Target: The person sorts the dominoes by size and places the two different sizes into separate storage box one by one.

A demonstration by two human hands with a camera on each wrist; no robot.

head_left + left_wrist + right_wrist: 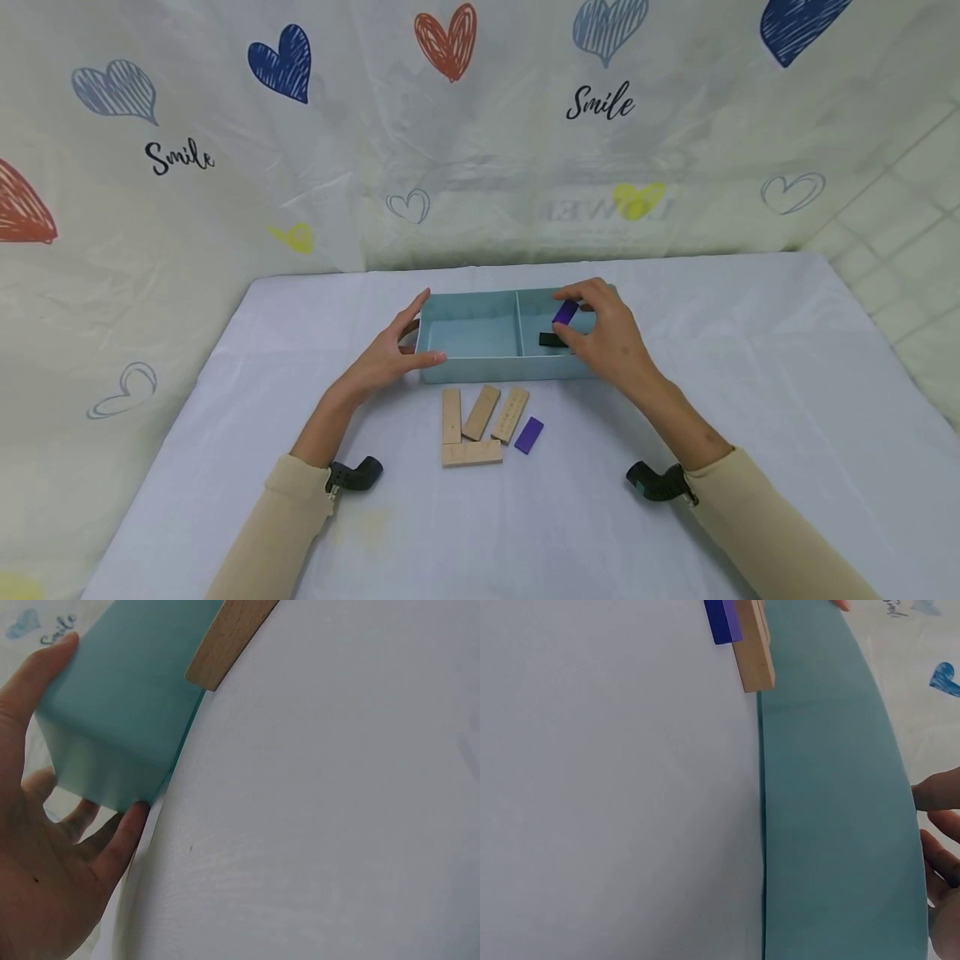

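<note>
A light-blue two-compartment box (480, 369) stands on the table. My left hand (381, 360) holds its left end, thumb at the front rim and fingers along the end wall; the left wrist view shows this hand (67, 847) against the same end. Over the right compartment, my right hand (611, 337) pinches a small purple block (566, 312) between thumb and fingers. Below it, a black block (552, 340) lies in that compartment, partly hidden by the hand. In the right wrist view the box's front wall (832, 795) hides much of the right hand (945, 855).
In front of the box lie several wooden blocks (472, 453) and another purple block (529, 435). A white cloth covers the table (187, 492). Behind it hangs a sheet (495, 142) printed with hearts.
</note>
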